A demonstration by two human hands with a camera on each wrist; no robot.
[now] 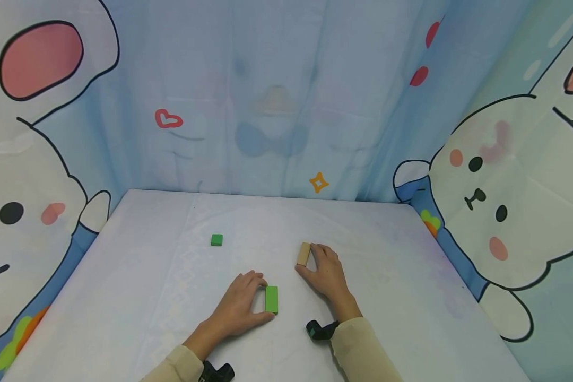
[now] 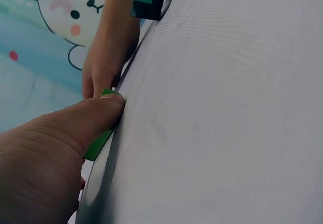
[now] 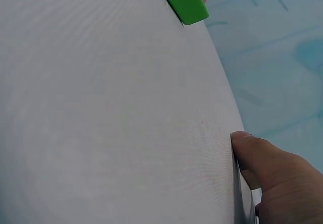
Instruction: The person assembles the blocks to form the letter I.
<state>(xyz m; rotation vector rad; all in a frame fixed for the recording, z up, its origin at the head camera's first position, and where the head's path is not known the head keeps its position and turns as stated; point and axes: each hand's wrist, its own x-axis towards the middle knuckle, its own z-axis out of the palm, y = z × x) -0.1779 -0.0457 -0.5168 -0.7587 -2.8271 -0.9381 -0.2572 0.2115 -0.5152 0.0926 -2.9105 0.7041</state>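
Note:
Near the middle of the white table lies a bright green rectangular block (image 1: 271,300). My left hand (image 1: 241,305) pinches it end to end, thumb at the near end and fingers at the far end. In the left wrist view, the thumb covers part of that green block (image 2: 98,146). Farther off and to the right, my right hand (image 1: 328,273) holds a tan wooden block (image 1: 303,254) between thumb and index finger. The right wrist view mostly hides the tan block behind the thumb. A small green block (image 1: 217,240) sits apart, beyond the left hand.
A white cloth covers the table (image 1: 391,297). Behind it hangs a blue curtain (image 1: 210,106) printed with cartoon rabbits, which also shows at both sides. Each wrist wears a black camera mount, such as the right one (image 1: 321,330).

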